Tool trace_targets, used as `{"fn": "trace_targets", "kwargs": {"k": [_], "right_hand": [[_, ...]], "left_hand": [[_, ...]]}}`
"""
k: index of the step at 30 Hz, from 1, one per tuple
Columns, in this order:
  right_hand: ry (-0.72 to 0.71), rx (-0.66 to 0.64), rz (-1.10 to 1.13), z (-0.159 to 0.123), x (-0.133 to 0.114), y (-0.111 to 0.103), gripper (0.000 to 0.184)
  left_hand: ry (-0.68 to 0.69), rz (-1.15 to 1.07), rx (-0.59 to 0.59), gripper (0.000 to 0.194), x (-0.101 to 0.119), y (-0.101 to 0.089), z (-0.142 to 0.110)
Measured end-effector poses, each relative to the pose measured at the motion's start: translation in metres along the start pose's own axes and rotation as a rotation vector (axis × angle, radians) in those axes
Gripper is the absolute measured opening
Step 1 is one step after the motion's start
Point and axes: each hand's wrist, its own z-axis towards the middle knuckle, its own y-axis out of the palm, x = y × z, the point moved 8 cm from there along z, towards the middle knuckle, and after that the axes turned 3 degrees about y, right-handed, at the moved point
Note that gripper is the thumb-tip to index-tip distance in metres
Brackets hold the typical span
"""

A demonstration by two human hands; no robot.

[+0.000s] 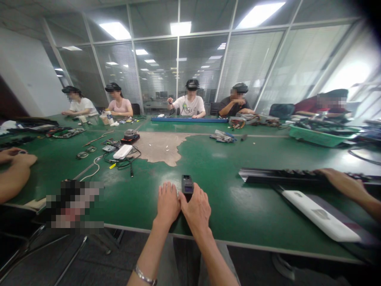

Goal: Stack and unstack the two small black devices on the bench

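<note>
At lower centre, a black box (187, 185), likely light, stiff and best gripped by its sides, sits on the table (229, 216) against the person's right hand (197, 204), grip unclear, beside the flat, unclenched left hand (168, 203).

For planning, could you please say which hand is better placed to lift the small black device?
Probably the right hand: it appears curled around the near end of the black device, while the left hand lies palm-down alongside.
</note>
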Motion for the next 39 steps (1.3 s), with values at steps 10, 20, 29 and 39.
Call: {"fn": "trace_targets", "kwargs": {"k": [10, 20, 29, 39], "right_hand": [[0.012, -0.013, 0.017, -0.004, 0.022, 0.016, 0.066], [-0.045, -0.005, 0.060, -0.008, 0.022, 0.015, 0.056], [0.028, -0.018, -0.028, -0.002, 0.014, 0.010, 0.067], [0.046, -0.009, 0.037, 0.002, 0.011, 0.009, 0.043]], "left_hand": [[-0.001, -0.005, -0.014, 0.049, 0.000, 0.000, 0.001], [0.010, 0.011, 0.012, 0.048, 0.001, -0.001, 0.000], [0.000, -0.003, -0.015, 0.048, 0.000, 0.000, 0.001], [0.002, -0.004, 0.004, 0.048, 0.002, -0.002, 0.000]]}}
